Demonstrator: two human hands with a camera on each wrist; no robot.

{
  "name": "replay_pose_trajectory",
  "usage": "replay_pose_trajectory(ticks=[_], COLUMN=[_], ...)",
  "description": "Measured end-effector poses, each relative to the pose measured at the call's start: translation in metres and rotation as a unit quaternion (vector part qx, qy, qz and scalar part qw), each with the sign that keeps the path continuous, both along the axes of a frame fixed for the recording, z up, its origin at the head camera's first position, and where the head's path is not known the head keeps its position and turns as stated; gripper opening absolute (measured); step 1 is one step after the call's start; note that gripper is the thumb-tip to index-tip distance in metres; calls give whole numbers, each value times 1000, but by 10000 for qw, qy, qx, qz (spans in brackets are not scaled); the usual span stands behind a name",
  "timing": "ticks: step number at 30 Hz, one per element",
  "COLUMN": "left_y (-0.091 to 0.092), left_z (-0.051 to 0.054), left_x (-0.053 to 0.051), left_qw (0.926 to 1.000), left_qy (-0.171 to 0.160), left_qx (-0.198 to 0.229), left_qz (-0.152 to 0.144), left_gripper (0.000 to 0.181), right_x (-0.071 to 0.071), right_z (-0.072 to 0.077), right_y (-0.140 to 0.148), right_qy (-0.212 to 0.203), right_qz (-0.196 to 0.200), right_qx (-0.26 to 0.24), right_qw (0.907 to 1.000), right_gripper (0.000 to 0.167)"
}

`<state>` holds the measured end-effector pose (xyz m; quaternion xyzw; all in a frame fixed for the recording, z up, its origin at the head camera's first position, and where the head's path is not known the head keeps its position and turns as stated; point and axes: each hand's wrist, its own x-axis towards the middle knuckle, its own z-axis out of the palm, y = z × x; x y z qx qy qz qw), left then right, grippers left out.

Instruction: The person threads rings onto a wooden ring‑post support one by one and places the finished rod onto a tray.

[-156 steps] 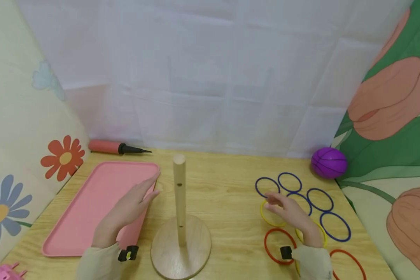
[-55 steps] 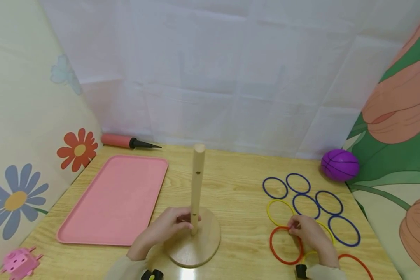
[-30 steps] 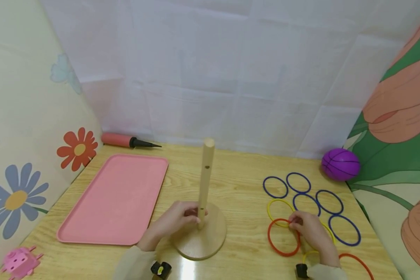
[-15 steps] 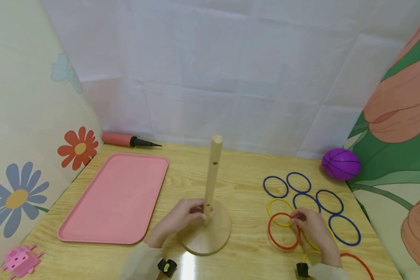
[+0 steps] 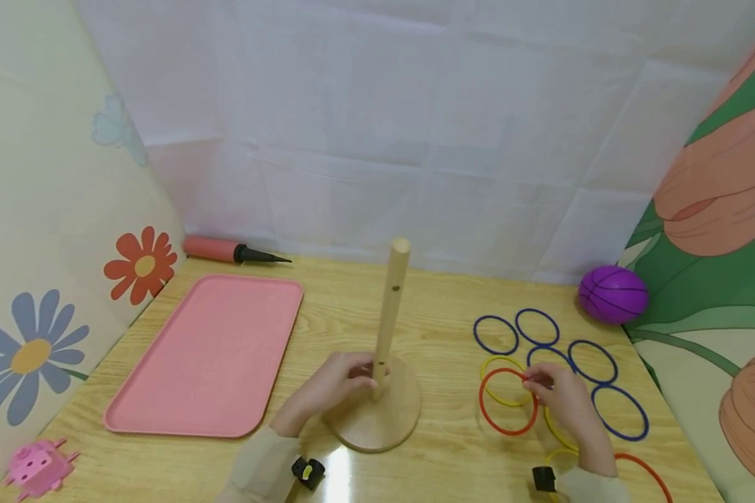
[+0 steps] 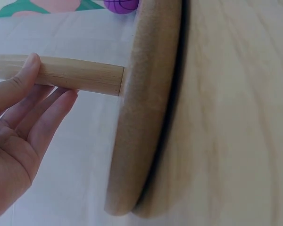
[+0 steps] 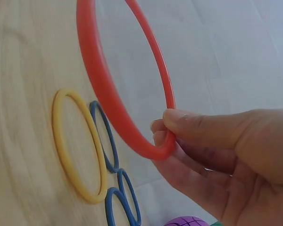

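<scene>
A wooden post rises from a round wooden base, tilted slightly to the right in the head view. Low on the post, my left hand grips it; the left wrist view shows thumb and fingers of that hand around the post, near the base. A red ring is pinched at its edge by my right hand. In the right wrist view the red ring hangs clear of the table between thumb and fingers of the hand.
A yellow ring and several blue rings lie around the right hand, with another red ring at the front. A purple ball sits back right. At left are a pink tray, a red pump and a pink toy.
Since the earliest frame, my left hand has taken hold of the post and shifted the stand right. My right hand has taken the red ring and raised it from the table.
</scene>
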<state>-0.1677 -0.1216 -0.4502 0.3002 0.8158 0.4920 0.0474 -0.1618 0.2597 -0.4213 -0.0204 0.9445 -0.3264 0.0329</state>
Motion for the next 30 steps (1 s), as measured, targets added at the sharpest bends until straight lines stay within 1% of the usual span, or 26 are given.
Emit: replay_pose_trajectory(ticks=[4,7,12,18,23,30], left_y=[3,4,5,7,9,10], left_z=[1,2,3,2,2,3], left_x=[-2,-4,-6,-9,-12,-14], left_qw=[9999,9999,9997,9995,9991,9986], left_qy=[-49,-104,-163,-34,-82,-88], left_qx=[-113,-135,-155,-89,-21,-131], left_qz=[31,-6,-94,-294,-427,-497], left_gripper=[29,30,30,27,25,26], right_x=[1,0,-3,-4,-4,-3], right_z=[5,7,9,14,20,26], right_y=[-1,-2,-3,-5,-7,-8], right_qy=[294,400,434,435,489,600], right_qz=[87,148,193,125,47,10], right_qx=[-37,-193,-418,-574,-619,-646], right_qw=[9995,9989,9980,9973,9969,9961], right_gripper=[13,13,14,14,16,18])
